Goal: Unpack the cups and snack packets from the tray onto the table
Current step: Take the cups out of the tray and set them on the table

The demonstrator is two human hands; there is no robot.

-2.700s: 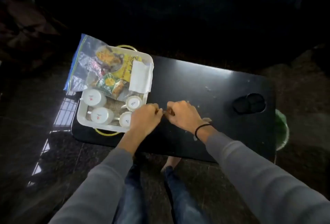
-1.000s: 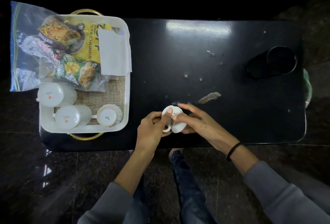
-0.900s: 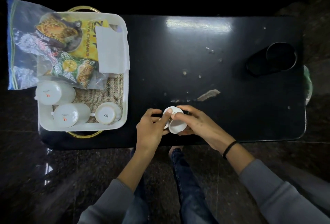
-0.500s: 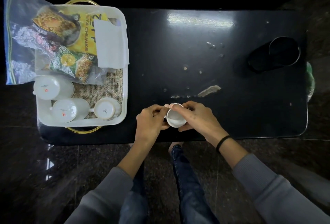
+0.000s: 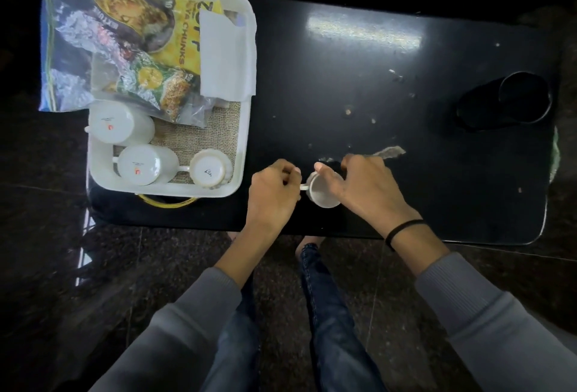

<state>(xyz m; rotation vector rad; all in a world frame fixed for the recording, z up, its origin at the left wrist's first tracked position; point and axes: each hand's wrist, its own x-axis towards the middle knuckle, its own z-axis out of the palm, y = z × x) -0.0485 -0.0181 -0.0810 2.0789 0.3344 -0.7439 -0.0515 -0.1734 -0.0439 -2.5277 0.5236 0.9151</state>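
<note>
Cup in hand: A small white ceramic cup (image 5: 323, 194) is held mouth-up over the near edge of the glossy black table (image 5: 343, 85), just right of the tray. Whether its base already rests on the top cannot be told.
Left hand: The left hand (image 5: 271, 196) is curled, and the cup's side handle is pinched between its thumb and fingertips.
Right hand: The right hand (image 5: 365, 188) is laid over the far side of the cup, whose rim and wall are gripped by thumb and fingers.
Change: About a second earlier the same cup was held tilted on its side between both hands. It has since been righted, so its plain interior is now seen.
Meaning for the task: The first cup is judged nearly unpacked, with only setting down and release remaining.
Tray: A white rectangular plastic tray (image 5: 246, 142) with gilt ring handles stands at the table's left end and is lined with a burlap mat (image 5: 203, 137).
Remaining cups: Two tall white mugs (image 5: 121, 124) and a small inverted cup (image 5: 208, 170) are left upside-down along the tray's near side.
Snack packets: A yellow packet (image 5: 184, 39) and a green packet (image 5: 153, 78) lie inside a clear zip bag (image 5: 68, 48), which overhangs the tray's left rim and is not yet handled.
Napkin: A folded white napkin (image 5: 226, 54) lies against the tray's right rim.
Surroundings: A black round recess (image 5: 521, 98) is seen at the table's right end.
</note>
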